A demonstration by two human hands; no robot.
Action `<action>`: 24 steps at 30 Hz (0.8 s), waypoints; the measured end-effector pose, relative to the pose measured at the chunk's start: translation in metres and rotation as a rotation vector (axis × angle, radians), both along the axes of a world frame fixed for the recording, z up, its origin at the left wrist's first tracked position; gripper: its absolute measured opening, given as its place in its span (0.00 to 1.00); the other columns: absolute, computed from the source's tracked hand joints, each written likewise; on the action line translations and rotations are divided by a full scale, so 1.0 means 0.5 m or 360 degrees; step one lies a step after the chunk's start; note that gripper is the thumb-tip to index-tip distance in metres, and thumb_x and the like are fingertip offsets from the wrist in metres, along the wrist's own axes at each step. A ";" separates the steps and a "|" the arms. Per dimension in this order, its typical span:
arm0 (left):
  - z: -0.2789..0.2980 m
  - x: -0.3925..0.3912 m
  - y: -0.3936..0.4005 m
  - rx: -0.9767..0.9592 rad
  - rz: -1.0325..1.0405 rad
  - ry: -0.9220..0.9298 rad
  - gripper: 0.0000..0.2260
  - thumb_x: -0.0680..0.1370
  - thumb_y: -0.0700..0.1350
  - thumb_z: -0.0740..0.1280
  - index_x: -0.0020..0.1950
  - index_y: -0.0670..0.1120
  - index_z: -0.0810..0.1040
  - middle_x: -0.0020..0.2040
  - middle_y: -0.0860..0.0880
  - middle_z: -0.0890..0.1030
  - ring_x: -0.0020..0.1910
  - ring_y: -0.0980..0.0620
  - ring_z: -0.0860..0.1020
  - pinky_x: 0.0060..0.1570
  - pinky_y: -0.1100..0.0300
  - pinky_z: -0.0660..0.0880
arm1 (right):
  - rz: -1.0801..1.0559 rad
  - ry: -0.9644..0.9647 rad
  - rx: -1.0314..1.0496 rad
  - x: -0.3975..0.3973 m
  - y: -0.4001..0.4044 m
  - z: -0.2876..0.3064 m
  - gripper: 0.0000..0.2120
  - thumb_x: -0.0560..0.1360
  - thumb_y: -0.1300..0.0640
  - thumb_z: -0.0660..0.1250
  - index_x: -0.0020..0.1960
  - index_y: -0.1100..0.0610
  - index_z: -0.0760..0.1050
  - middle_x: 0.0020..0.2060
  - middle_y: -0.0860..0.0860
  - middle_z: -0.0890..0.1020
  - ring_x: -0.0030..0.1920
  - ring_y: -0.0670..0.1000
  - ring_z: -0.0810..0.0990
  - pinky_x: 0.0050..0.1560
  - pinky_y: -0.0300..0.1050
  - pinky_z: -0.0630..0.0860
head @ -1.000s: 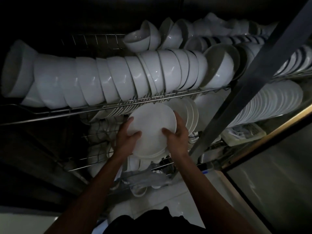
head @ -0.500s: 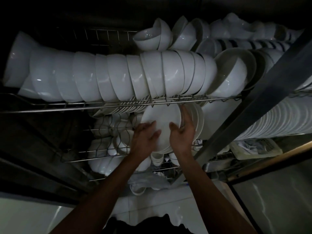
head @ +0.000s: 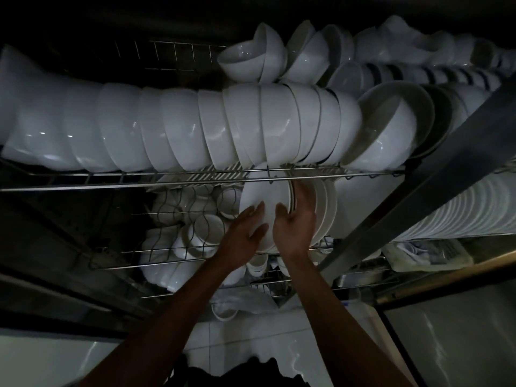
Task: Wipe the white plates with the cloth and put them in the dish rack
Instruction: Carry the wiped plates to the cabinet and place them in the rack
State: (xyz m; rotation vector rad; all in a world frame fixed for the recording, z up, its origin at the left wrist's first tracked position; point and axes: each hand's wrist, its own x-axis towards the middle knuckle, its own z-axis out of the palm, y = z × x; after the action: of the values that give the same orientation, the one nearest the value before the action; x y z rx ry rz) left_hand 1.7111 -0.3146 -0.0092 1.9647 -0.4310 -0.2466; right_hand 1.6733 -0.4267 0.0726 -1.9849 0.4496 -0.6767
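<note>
Both hands are in at the middle shelf. The left hand lies flat against the face of a white plate, fingers straight and spread, palm toward the plate, nothing curled around it. The right hand is at the plate's right edge, thumb out in front on the plate's face and the other fingers reaching up behind the rim, so it pinches the plate between thumb and fingers. The plate stands on edge, its top tucked just under the front wire of the upper shelf, and it sits at the left end of a short row of upright plates on the dish rack, touching or nearly touching the next one; the light is too dim to say which.

Moving outward: left of the plate, small cups and bowls sit jumbled in the wavy wire of that same shelf. Above, a long row of big white bowls lies nested on its side along the top shelf, with more bowls piled behind them. A grey metal post slants across on the right, and beyond it runs a long file of plates on edge. Down low, a crumpled pale cloth lies at the bottom of the rack, above the tiled floor.
</note>
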 end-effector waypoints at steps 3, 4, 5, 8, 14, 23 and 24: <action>0.000 0.003 -0.002 0.0034 0.0027 0.0021 0.25 0.82 0.47 0.65 0.79 0.50 0.63 0.78 0.45 0.64 0.78 0.49 0.61 0.76 0.45 0.62 | 0.0014 0.0001 -0.0023 0.003 -0.005 0.000 0.29 0.73 0.69 0.66 0.73 0.54 0.70 0.70 0.51 0.72 0.70 0.48 0.70 0.68 0.31 0.64; -0.001 0.002 -0.001 0.0039 0.0033 0.0021 0.25 0.83 0.47 0.64 0.79 0.51 0.63 0.79 0.46 0.64 0.78 0.50 0.61 0.76 0.46 0.62 | 0.0016 0.0002 -0.0045 0.004 -0.005 -0.001 0.29 0.73 0.69 0.67 0.72 0.55 0.70 0.70 0.52 0.72 0.71 0.49 0.70 0.69 0.33 0.64; -0.002 0.001 0.000 0.0033 0.0039 0.0019 0.25 0.83 0.47 0.64 0.79 0.51 0.63 0.78 0.46 0.64 0.78 0.50 0.61 0.76 0.45 0.62 | 0.0021 -0.0003 -0.0075 0.004 -0.004 -0.002 0.29 0.73 0.70 0.67 0.72 0.56 0.70 0.70 0.53 0.72 0.71 0.50 0.69 0.69 0.31 0.61; -0.006 0.000 0.007 0.0027 0.0049 0.0025 0.24 0.83 0.45 0.64 0.79 0.49 0.63 0.78 0.45 0.64 0.78 0.48 0.61 0.75 0.44 0.62 | 0.0057 0.0025 -0.0172 0.006 -0.002 -0.004 0.32 0.72 0.70 0.66 0.73 0.54 0.70 0.72 0.53 0.69 0.73 0.51 0.65 0.67 0.24 0.55; -0.010 0.000 0.023 0.0023 0.0039 0.0047 0.25 0.83 0.46 0.64 0.79 0.51 0.64 0.79 0.45 0.64 0.78 0.49 0.62 0.75 0.44 0.63 | 0.0066 0.0145 -0.0284 0.005 0.002 -0.007 0.34 0.73 0.68 0.66 0.76 0.50 0.65 0.75 0.52 0.63 0.76 0.52 0.61 0.69 0.33 0.58; -0.004 -0.004 0.024 -0.0155 0.0091 0.0099 0.24 0.81 0.40 0.68 0.76 0.47 0.68 0.75 0.45 0.68 0.74 0.48 0.67 0.73 0.43 0.67 | 0.0207 0.0309 -0.0544 -0.005 -0.017 -0.002 0.37 0.74 0.65 0.65 0.79 0.50 0.58 0.79 0.55 0.52 0.79 0.57 0.49 0.71 0.34 0.45; -0.003 -0.005 0.024 -0.0149 0.0088 0.0089 0.24 0.81 0.40 0.67 0.76 0.47 0.68 0.75 0.45 0.67 0.75 0.48 0.67 0.73 0.44 0.66 | 0.0209 0.0331 -0.0585 -0.005 -0.017 -0.001 0.37 0.74 0.64 0.65 0.79 0.50 0.57 0.79 0.56 0.51 0.79 0.57 0.49 0.73 0.37 0.46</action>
State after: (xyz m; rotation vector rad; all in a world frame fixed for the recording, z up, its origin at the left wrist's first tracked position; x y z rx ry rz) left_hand 1.7087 -0.3028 -0.0107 1.8710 -0.3452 -0.2411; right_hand 1.6708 -0.4352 0.0720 -2.4234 0.3300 -0.4971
